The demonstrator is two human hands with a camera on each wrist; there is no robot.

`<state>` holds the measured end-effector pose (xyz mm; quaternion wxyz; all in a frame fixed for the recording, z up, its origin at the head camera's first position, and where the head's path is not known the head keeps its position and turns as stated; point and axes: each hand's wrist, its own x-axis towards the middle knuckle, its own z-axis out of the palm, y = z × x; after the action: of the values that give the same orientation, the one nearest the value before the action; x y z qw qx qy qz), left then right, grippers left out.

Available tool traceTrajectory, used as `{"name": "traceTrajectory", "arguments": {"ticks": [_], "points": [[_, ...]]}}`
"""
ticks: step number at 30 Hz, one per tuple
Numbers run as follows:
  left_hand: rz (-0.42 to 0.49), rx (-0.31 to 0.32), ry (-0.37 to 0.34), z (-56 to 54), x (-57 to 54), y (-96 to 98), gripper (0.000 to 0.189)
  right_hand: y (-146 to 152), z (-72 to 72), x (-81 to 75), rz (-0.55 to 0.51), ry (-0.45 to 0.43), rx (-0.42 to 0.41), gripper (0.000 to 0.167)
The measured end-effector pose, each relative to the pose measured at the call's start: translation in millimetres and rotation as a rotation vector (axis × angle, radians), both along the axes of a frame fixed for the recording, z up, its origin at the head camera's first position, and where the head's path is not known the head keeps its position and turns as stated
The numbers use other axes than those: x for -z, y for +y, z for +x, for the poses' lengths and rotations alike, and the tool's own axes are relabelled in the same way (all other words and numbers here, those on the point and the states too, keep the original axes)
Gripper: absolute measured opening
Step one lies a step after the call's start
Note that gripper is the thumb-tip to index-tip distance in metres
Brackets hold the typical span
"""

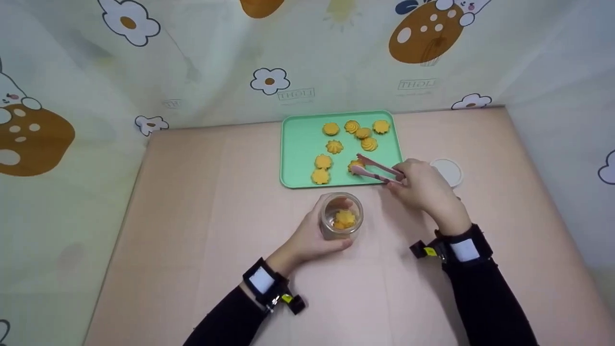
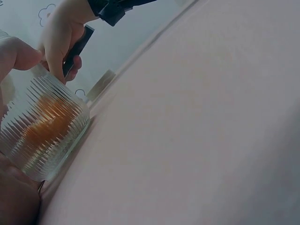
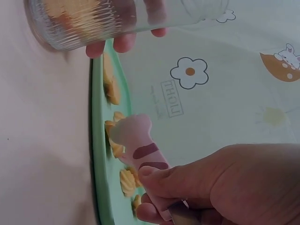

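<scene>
My left hand (image 1: 312, 238) is wrapped round a ribbed glass jar (image 1: 342, 235) that stands upright in front of the tray, with a few yellow cookies (image 1: 345, 219) inside at the bottom. In the right hand (image 1: 425, 190) I hold pink tongs (image 1: 379, 177), pinched between thumb and fingers. The tong tips lie either side of a cookie (image 1: 353, 166) near the front right of the green tray (image 1: 298, 149). Close up in the right wrist view, the paw-shaped tip of the tongs (image 3: 136, 133) overlaps the cookies.
Several flower-shaped cookies (image 1: 335, 146) are spread over the tray. A round white lid (image 1: 448, 173) lies on the table right of the tray, partly behind my right hand. A patterned curtain (image 1: 216, 62) rises at the table's (image 1: 192, 202) far edge.
</scene>
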<state>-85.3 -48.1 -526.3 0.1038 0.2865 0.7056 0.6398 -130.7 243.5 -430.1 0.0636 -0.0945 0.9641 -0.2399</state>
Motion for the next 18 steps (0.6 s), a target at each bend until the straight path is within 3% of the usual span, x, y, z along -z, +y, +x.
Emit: {"name": "traceTrajectory", "arguments": {"ticks": [18], "points": [[-0.016, -0.016, -0.011, 1.4, 0.7, -0.2, 0.090, 9.7, 4.7, -15.7, -0.012, 0.059, 0.014, 0.029]]}}
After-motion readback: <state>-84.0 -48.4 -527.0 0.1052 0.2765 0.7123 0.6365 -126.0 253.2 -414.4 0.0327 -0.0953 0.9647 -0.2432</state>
